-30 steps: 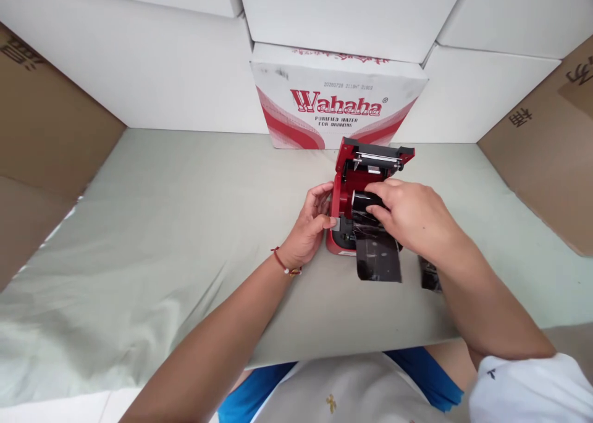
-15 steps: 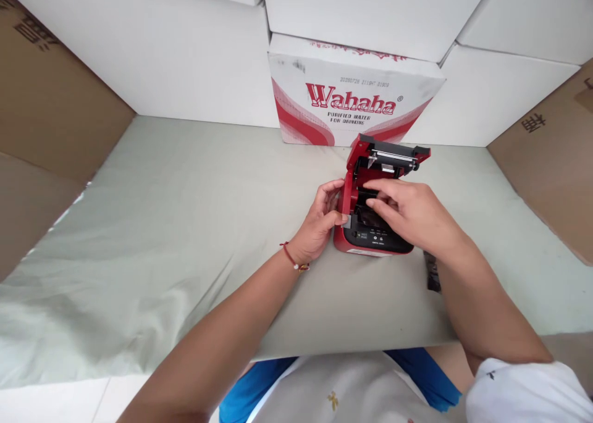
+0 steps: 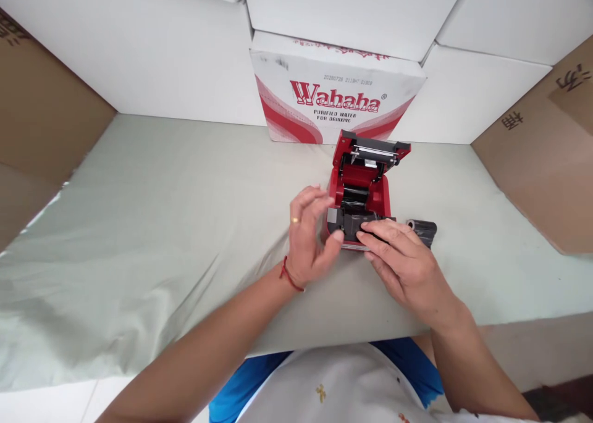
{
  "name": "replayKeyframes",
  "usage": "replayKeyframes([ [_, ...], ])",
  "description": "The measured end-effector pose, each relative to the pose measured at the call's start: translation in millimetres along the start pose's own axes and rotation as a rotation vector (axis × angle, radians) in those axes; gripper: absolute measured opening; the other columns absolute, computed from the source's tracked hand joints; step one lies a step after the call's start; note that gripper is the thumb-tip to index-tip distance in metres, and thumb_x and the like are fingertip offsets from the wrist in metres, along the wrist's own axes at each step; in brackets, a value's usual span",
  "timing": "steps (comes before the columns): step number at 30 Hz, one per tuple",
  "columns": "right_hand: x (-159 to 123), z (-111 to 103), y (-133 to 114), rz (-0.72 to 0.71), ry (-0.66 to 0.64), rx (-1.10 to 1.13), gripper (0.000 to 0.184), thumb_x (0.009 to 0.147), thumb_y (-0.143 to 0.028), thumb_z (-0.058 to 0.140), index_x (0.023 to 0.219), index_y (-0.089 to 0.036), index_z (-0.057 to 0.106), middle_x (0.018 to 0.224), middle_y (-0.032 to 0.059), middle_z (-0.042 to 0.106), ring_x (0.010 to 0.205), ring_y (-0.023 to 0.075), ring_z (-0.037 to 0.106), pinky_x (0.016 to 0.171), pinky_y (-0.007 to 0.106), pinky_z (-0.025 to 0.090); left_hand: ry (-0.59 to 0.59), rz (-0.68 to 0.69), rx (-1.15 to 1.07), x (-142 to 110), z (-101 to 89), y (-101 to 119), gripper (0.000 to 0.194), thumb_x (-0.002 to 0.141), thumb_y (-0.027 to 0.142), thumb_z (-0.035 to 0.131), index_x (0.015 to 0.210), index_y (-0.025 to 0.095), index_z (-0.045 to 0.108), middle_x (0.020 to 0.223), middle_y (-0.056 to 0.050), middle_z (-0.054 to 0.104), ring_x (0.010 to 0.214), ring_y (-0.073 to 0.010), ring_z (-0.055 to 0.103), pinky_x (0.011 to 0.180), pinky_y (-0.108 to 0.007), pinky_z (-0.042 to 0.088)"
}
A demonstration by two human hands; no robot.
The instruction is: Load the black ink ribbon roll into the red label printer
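Observation:
A small red and black label printer [image 3: 334, 182] stands on the cloth with its lid [image 3: 373, 148] raised. Inside its bay lies a shiny black ribbon roll [image 3: 355, 196], and dark film [image 3: 354, 224] covers part of the front panel. My left hand [image 3: 309, 234] is at the printer's left side, fingers apart and holding nothing. The fingers of my right hand [image 3: 403, 259] lie stretched out on the film at the front panel, the thumb lower by the front edge. That hand hides the panel's right part.
A black roll [image 3: 424, 230] lies on the green-grey cloth [image 3: 162, 225] right of the printer. Behind stands a white and red Wahaha water carton [image 3: 338, 96] against large white boxes [image 3: 185, 52]. Brown cartons [image 3: 542, 151] flank both sides. The cloth's front edge is near my lap.
My right hand has moved out of the bay to the front panel, where dark film now lies over the buttons. My left hand has come off the printer's side. The view has shifted slightly right.

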State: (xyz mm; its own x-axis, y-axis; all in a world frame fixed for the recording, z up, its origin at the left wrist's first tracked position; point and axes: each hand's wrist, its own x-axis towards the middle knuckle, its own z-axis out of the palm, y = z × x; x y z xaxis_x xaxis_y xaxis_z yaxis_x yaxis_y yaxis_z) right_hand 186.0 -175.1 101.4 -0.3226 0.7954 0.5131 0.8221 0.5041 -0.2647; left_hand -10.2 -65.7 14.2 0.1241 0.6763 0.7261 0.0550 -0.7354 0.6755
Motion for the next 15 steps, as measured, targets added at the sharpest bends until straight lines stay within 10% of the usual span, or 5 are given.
replayKeyframes([
  [4,1,-7,-1,0.020,-0.020,0.029,0.037,0.113,-0.014,0.067,0.147,-0.026,0.078,0.142,0.0119,0.085,0.132,0.0285,0.081,0.116,0.053,0.068,-0.081,0.341,0.248,-6,-2.4,12,0.044,0.096,0.028,0.074,0.139,0.039,0.075,0.114,-0.006,0.082,0.117,-0.0337,0.076,0.107,-0.054,0.056],
  [15,91,-26,75,0.273,0.134,-0.221,0.063,0.124,-0.060,0.038,0.169,-0.025,0.066,0.172,0.0158,0.067,0.164,0.0339,0.060,0.138,0.060,0.048,-0.172,0.365,0.271,-9,-1.9,8,0.044,0.094,0.019,0.069,0.134,0.037,0.076,0.109,-0.005,0.085,0.101,-0.0316,0.077,0.097,-0.052,0.049],
])
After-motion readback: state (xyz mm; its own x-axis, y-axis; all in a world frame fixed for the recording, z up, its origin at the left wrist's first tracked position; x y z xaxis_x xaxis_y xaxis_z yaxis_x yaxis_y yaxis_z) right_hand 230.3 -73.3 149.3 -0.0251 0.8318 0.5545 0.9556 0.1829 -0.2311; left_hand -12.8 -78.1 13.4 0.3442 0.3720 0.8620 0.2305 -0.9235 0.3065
